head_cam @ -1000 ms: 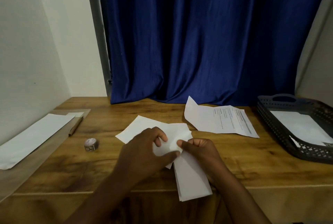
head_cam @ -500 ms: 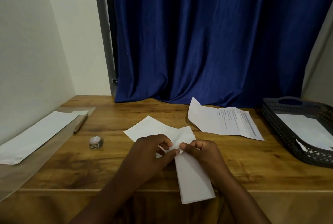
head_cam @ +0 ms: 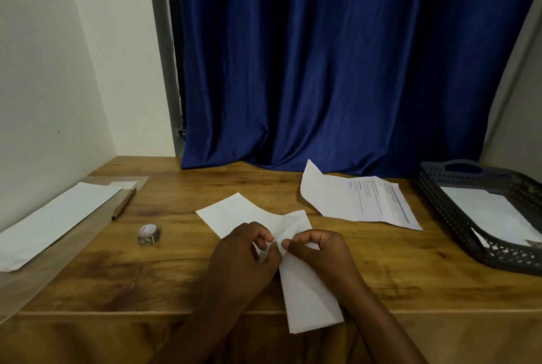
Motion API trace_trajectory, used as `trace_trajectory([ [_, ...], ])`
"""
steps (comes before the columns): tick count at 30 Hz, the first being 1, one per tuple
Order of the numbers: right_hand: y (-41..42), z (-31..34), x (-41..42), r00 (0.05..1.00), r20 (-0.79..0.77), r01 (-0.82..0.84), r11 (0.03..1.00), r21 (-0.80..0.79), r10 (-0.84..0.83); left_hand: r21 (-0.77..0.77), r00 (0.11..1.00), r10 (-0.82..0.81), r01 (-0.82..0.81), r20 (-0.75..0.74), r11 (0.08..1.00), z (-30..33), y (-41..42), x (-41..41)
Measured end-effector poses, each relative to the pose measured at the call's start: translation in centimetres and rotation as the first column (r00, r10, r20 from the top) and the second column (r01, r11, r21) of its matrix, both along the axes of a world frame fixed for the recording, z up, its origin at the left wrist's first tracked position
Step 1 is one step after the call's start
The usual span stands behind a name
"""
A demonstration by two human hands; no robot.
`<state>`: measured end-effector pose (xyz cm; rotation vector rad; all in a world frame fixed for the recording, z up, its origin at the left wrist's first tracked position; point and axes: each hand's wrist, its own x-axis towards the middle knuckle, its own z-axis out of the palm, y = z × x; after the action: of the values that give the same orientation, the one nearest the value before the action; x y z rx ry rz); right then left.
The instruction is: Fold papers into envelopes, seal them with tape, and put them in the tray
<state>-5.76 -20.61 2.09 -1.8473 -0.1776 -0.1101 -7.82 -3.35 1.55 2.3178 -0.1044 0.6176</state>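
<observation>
Our left hand and right hand both pinch the folded paper. Its end overhangs the desk; uneven pulling could skew the crease, we judge.

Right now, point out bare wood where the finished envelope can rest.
Bare wood lies between the tape roll and the left hand, and in front of the printed sheet, between the right hand and the tray. The middle is crowded by the folded paper.
</observation>
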Motion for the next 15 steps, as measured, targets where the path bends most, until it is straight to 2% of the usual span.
trace_trajectory([
  [3,-0.1,-0.5,0.3,1.000,0.010,0.019,0.999,0.028,-0.019,-0.026,1.000,0.009,-0.009,0.010,1.000,-0.3,0.1,0.5],
  [6,-0.3,-0.4,0.7,0.993,-0.007,0.115,0.992,0.045,-0.115,-0.087,1.000,0.017,-0.016,0.011,0.996,-0.6,0.4,0.6],
  [10,-1.4,0.4,0.0,0.963,-0.165,0.230,0.968,0.102,-0.212,-0.151,1.000,0.002,-0.002,-0.002,0.989,-1.1,0.7,0.4],
  [13,-3.4,1.1,-1.6,0.966,-0.205,0.192,0.970,0.149,-0.160,-0.153,1.000,-0.004,0.000,-0.022,0.988,-1.2,0.6,0.3],
  [15,-4.7,1.5,-2.8,0.967,-0.195,0.190,0.974,0.124,-0.164,-0.134,1.000,-0.006,0.003,-0.023,0.991,-1.1,0.4,0.3],
])
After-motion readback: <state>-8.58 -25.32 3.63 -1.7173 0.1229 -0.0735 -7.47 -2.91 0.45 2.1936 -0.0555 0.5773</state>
